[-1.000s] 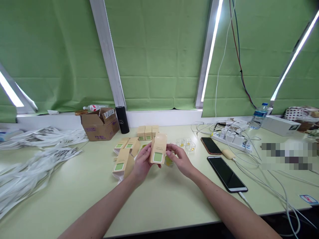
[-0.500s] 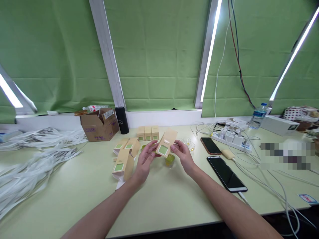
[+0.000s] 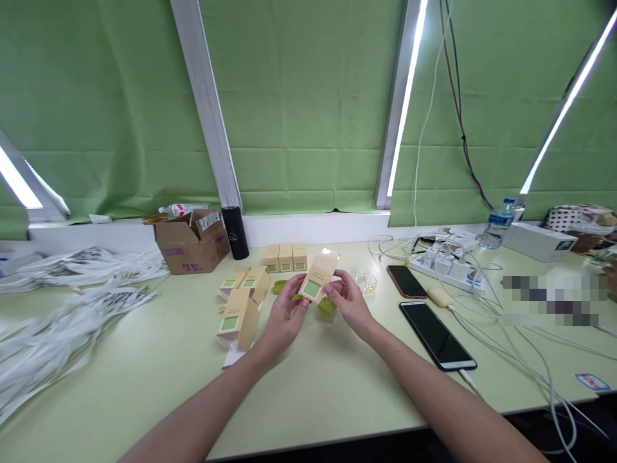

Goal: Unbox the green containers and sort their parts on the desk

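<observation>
Between my hands, tilted above the table, is a tan cardboard box [image 3: 319, 273] with a green window and its top flap up. My left hand [image 3: 284, 315] grips its lower left side, thumb at the bottom edge. On its right side, my right hand [image 3: 353, 302] pinches it with thumb and fingers. Just below stands a small clear cup with green contents [image 3: 327, 310], partly hidden by the box and my right hand. Behind my left fingers a green piece [image 3: 279, 287] shows in part. Several clear cups [image 3: 362, 280] sit beyond my right hand.
Open tan boxes [image 3: 237, 321] lie left of my hands; three closed ones [image 3: 286, 258] stand behind. Farther left are a brown carton [image 3: 193, 247], a black cylinder [image 3: 234, 233] and white straps [image 3: 72, 321]. Two phones [image 3: 438, 335], a power strip [image 3: 448, 271] and cables lie right.
The box has shifted slightly left and turned a little more upright. My left thumb has come onto its lower edge, and my right hand has closed in on its side.
</observation>
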Motion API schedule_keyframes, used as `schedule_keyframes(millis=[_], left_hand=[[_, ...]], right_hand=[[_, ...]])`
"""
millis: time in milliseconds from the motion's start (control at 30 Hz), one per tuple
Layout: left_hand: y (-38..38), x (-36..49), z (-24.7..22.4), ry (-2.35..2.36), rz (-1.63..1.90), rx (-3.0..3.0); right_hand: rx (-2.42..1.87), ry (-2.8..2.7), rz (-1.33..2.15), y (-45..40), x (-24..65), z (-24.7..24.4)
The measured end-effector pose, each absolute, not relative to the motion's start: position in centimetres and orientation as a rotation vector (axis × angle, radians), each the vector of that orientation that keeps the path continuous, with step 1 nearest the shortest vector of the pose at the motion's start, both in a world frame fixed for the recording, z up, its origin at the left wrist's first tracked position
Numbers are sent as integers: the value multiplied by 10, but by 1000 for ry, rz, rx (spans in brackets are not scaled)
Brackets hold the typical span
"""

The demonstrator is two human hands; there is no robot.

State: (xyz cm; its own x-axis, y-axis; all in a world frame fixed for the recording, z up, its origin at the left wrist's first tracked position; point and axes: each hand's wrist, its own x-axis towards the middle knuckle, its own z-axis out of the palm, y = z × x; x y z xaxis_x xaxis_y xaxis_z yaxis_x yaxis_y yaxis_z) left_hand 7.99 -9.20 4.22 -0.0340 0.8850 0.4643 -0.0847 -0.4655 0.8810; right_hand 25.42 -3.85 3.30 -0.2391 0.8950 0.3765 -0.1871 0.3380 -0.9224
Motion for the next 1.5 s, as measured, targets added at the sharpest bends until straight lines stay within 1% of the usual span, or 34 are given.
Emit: schedule_keyframes(millis=[200, 500, 867, 1033, 1233, 1500], left_hand=[[-95, 82, 48, 862, 1587, 1479], [-97, 82, 52, 870, 1617, 1438], [-93, 80, 46, 876, 1627, 1524], [-95, 77, 44, 891, 1587, 1538], [-95, 74, 44, 815, 1541, 1594], [-95, 76, 43, 1293, 1605, 1877]], right_hand=[[-648, -1484, 1216, -37, 254, 30], [-664, -1542, 1160, -38, 253, 28], [-604, -1452, 1286, -36, 252, 25], [-612, -1348, 1380, -38, 252, 34], [-619, -1297, 1409, -42, 254, 44], [-627, -1263, 1435, -42, 252, 42]])
